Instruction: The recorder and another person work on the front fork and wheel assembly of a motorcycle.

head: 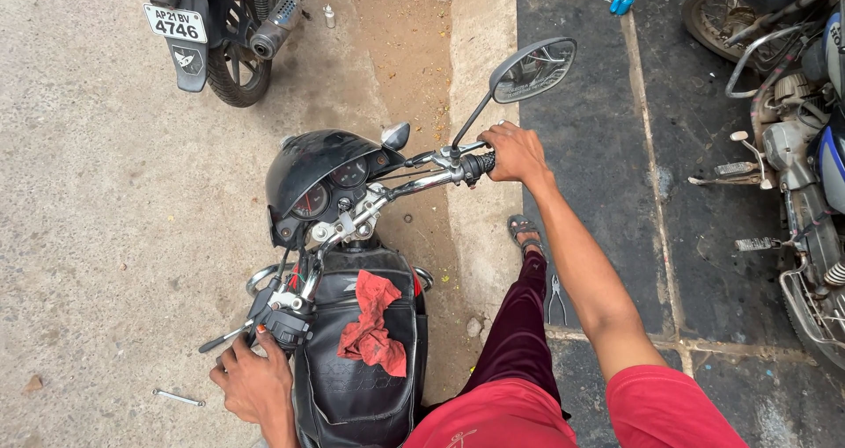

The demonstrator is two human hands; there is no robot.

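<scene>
1. Right hand (513,153) grips the right handlebar grip (480,164), just below the round mirror (533,69).
2. Left hand (255,379) wraps the left handlebar end (280,320).
3. A red rag (374,323) lies crumpled on the black motorcycle's tank (352,386).
4. A spanner (178,398) rests on the concrete nearby.

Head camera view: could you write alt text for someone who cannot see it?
Seen from above, a person grips a black motorcycle's handlebar, right hand on the right grip, left hand on the left grip. A red rag lies on the tank. A spanner lies on the ground; other motorcycles stand nearby.
</scene>
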